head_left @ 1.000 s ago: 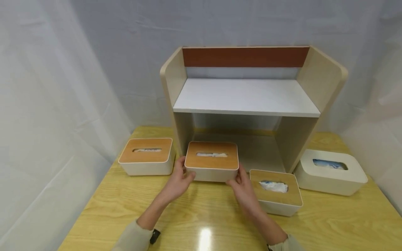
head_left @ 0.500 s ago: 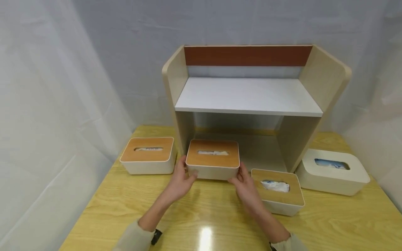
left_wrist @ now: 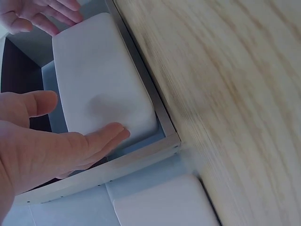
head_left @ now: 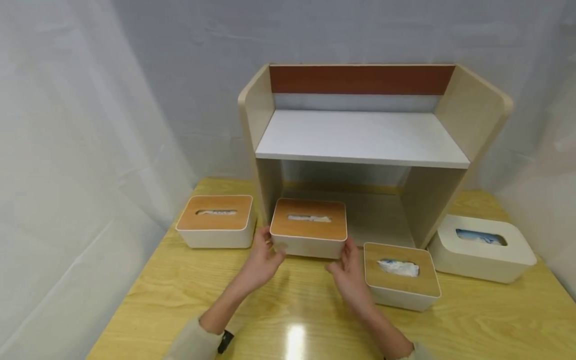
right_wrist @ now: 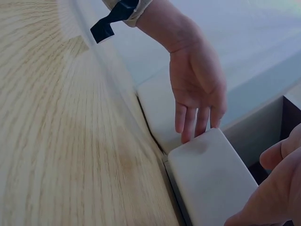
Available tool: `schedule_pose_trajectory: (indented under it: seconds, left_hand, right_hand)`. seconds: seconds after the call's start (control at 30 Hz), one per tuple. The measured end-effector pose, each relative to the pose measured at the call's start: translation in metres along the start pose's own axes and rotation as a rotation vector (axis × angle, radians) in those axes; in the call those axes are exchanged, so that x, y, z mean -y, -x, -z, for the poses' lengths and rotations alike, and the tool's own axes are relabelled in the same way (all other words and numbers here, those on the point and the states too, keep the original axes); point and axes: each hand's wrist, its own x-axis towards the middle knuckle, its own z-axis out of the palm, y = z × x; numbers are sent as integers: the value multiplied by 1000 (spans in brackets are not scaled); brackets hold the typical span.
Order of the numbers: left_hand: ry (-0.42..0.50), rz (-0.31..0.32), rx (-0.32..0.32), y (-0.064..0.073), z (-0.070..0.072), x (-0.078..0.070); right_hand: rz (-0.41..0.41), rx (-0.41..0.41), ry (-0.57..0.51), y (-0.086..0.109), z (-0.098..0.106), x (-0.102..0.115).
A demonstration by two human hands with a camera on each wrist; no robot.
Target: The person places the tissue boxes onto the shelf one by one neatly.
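Two Hands Face Each Other, Thumbs Standing Apart

In the head view, the person's left forearm point(head_left: 223, 307) slanted up and to the right, while the right forearm point(head_left: 382, 330) slanted up and to the left, so both arms leaned toward each other. The left hand point(head_left: 262, 261) and the right hand point(head_left: 351, 275) were at almost the same height, with their palms turned inward. In the left wrist view, the left thumb point(left_wrist: 43, 102) stood raised, apart from the left fingers point(left_wrist: 106, 141), which were extended and quite straight. The right fingers point(left_wrist: 59, 10) were lightly spread there. In the right wrist view, the right thumb point(right_wrist: 280, 153) stood apart too.
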Motion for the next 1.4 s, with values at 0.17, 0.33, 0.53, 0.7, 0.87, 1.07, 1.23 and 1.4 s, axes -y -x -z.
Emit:
schedule_pose_trajectory:
  seconds: [0.17,0.33,0.53,0.7,0.87,1.07,1.23,1.4]
  left_hand:
    - [-51,7,-12,-1,2,-2]
    - [-77,9,1,-4,3,-2]
    - [-123,19,14,-8,3,-3]
    - [-125,34,35,-11,3,-3]
    - [-140,44,41,-17,2,-1]
    - [-130,36,39,-29,1,3]
    - [-140,54,42,-37,0,4]
    - [-155,99,47,-43,-2,2]
  right_hand:
    - [-23,19,35,-3,3,1]
    - [-77,45,31,-9,6,6]
    - [-47,71,-24,-20,11,12]
    - [-54,94,-62,-27,16,13]
    - [-68,114,-123,-35,17,14]
    - [-87,110,-184,-43,17,16]
    - [-114,101,-189,-48,19,18]
    - [-142,71,-191,-55,18,19]
